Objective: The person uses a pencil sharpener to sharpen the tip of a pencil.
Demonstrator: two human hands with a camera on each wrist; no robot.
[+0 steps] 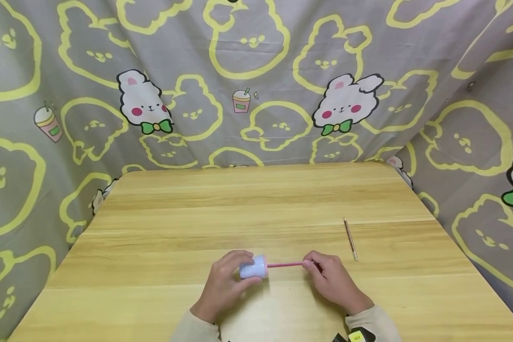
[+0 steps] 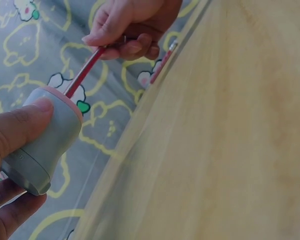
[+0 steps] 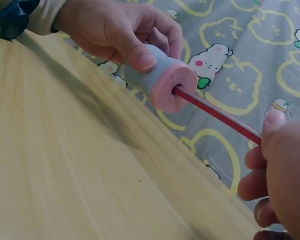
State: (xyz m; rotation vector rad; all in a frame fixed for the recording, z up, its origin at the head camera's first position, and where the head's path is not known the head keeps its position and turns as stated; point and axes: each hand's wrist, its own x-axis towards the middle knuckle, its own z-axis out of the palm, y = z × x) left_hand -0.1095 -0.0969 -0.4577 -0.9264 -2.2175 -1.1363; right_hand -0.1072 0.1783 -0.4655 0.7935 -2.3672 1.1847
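Observation:
A light blue pencil sharpener (image 1: 254,268) with a pink end face lies sideways in my left hand (image 1: 227,279), gripped between thumb and fingers above the table. Into the hole of its pink face (image 3: 166,95) runs a red pencil (image 1: 285,264); the inserted tip is hidden. My right hand (image 1: 334,279) pinches the pencil's other end between thumb and curled fingers. In the left wrist view, the sharpener (image 2: 52,130) shows a seam around its lower part. A second pencil (image 1: 350,239), dark reddish, lies on the table beyond my right hand, touched by neither hand.
The wood-grain table (image 1: 154,228) has rounded far corners. A grey curtain (image 1: 278,52) with yellow outlines and white rabbits hangs behind it and along both sides. A black device with a yellow label (image 1: 357,336) sits at my right wrist.

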